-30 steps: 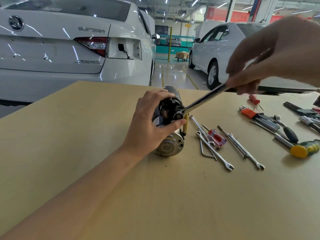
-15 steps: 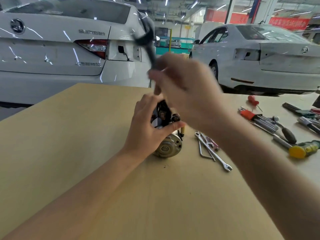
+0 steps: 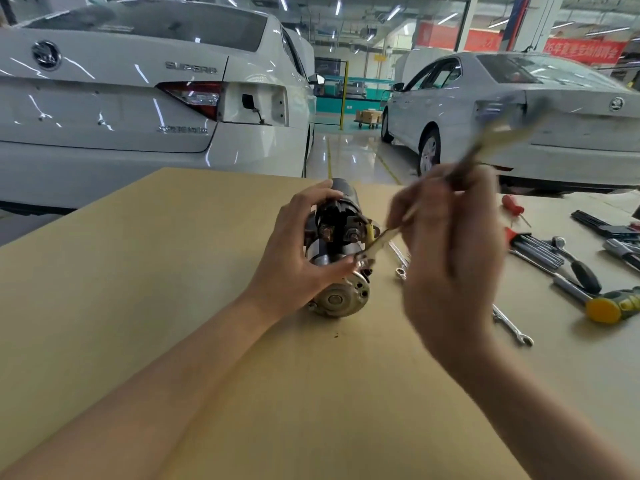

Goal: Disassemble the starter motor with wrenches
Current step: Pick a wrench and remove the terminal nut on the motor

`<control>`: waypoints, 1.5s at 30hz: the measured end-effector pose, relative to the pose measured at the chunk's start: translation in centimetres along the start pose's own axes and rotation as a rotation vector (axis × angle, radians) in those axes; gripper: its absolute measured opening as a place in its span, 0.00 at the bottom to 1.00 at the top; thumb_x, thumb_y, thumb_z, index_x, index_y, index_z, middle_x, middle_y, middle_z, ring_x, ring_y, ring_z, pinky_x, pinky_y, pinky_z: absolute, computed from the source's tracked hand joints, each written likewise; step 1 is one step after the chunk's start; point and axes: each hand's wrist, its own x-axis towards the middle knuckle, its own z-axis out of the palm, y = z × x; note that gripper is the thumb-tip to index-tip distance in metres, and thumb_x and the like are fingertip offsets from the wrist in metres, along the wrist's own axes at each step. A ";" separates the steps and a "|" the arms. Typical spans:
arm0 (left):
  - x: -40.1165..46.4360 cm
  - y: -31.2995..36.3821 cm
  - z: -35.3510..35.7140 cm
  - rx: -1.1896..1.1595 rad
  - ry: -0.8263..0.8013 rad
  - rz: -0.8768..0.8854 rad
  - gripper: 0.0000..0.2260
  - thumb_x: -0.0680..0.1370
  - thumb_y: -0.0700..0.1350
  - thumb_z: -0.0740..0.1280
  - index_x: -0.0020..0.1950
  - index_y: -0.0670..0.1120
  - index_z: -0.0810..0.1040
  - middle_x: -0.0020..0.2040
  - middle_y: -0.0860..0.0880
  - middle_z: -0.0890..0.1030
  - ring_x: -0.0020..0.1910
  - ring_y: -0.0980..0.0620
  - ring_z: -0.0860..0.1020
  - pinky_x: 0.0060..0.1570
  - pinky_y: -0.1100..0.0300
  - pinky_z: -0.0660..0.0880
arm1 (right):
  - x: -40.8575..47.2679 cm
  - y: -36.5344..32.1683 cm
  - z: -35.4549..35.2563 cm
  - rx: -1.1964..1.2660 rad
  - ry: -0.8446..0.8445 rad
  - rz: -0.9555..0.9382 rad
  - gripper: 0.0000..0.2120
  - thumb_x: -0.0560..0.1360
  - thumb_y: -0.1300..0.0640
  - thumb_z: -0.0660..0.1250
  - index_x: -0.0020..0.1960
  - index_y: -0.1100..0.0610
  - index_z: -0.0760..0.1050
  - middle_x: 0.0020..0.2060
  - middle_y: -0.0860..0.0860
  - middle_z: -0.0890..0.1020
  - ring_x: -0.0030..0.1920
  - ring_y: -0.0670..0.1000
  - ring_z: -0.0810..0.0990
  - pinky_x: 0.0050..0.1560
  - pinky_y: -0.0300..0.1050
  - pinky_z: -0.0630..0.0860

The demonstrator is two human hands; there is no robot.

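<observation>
Starter motor (image 3: 337, 261): lying on the table (image 3: 138, 306), cupped in my left hand (image 3: 298, 251).
Wrench (image 3: 377, 242): blurred, pinched in my right hand (image 3: 450, 271), its lower end beside the motor's terminals.

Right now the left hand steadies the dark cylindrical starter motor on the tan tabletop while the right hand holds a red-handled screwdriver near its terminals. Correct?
Not quite. The head view shows the right hand holding a silver metal wrench, not a screwdriver; the red-handled screwdriver lies on the tan tabletop farther right. The rest holds: the left hand steadies the dark cylindrical starter motor.
</observation>
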 end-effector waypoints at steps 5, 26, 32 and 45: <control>-0.3 0.3 -0.3 0.018 -0.038 -0.001 0.31 0.64 0.58 0.75 0.64 0.59 0.66 0.74 0.57 0.67 0.69 0.50 0.71 0.63 0.57 0.72 | 0.2 2.1 -2.4 0.481 0.479 0.838 0.12 0.83 0.58 0.54 0.41 0.56 0.66 0.27 0.51 0.78 0.23 0.46 0.68 0.25 0.37 0.67; 0.1 0.3 -0.3 -0.019 -0.052 0.028 0.21 0.72 0.57 0.69 0.63 0.63 0.68 0.73 0.58 0.68 0.70 0.54 0.70 0.66 0.50 0.71 | -2.1 1.1 -2.1 0.944 0.668 1.243 0.14 0.84 0.55 0.53 0.45 0.61 0.69 0.46 0.63 0.82 0.41 0.59 0.86 0.32 0.46 0.82; 0.3 0.7 -0.1 -0.050 -0.065 0.007 0.18 0.75 0.49 0.69 0.64 0.56 0.71 0.71 0.56 0.70 0.70 0.54 0.71 0.68 0.50 0.69 | -3.0 0.4 -2.7 0.972 0.696 1.303 0.07 0.82 0.57 0.57 0.50 0.60 0.71 0.40 0.60 0.85 0.43 0.57 0.86 0.40 0.53 0.83; 0.0 0.6 0.7 -0.009 -0.091 0.018 0.19 0.77 0.46 0.66 0.68 0.52 0.68 0.73 0.55 0.67 0.72 0.53 0.68 0.71 0.52 0.66 | -1.9 0.5 -3.0 0.866 0.670 1.209 0.08 0.80 0.64 0.60 0.42 0.63 0.71 0.36 0.59 0.83 0.36 0.53 0.86 0.36 0.46 0.83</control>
